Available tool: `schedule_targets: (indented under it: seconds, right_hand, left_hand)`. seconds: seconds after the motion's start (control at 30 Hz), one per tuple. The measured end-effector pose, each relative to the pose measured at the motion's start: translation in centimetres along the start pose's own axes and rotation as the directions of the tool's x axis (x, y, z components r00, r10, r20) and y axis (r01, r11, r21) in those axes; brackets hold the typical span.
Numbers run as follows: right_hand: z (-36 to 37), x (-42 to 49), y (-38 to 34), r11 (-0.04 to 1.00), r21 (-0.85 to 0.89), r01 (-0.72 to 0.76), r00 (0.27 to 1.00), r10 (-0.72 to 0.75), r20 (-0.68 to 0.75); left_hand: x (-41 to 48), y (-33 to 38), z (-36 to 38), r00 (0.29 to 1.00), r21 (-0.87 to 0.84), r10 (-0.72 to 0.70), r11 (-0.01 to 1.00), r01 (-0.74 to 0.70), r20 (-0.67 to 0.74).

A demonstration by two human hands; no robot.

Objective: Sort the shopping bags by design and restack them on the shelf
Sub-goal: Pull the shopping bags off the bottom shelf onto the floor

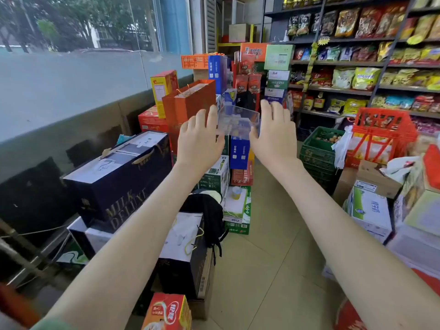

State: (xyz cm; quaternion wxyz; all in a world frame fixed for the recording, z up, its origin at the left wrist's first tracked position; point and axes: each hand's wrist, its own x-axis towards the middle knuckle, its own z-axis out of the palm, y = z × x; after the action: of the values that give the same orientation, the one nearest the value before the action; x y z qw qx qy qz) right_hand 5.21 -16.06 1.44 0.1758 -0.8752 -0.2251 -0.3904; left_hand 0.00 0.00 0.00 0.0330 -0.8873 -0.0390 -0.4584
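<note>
A clear plastic box [238,121] hangs at chest height between my hands. My left hand [200,139] holds its left end and my right hand [273,134] holds its right end, fingers pointing up and thumbs at its lower corners. Just behind my left hand, an orange-red paper gift bag [188,103] with cord handles stands upright on the stacked goods. A dark navy "Milk Deluxe" carrier [119,177] sits lower left, and a dark bag with a white top and yellow-green cord [183,236] stands below it.
Stacked cartons and blue boxes [239,151] fill the window side. Snack shelves [333,65] run along the right, with a green crate [317,148] and a red crate [383,129] in front. A black backpack [207,210] lies on boxes. Tiled floor [262,270] stretches ahead.
</note>
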Motion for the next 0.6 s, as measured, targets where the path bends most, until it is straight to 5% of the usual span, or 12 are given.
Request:
schedule_targets:
  seconds: [0.6]
  right_hand:
    - [24.8,15.8,13.2,1.000,0.002,0.001,0.991,-0.002,0.137]
  left_hand:
    - [15.2,-2.1,27.4,0.995,-0.034,0.022,0.999,-0.019,0.097]
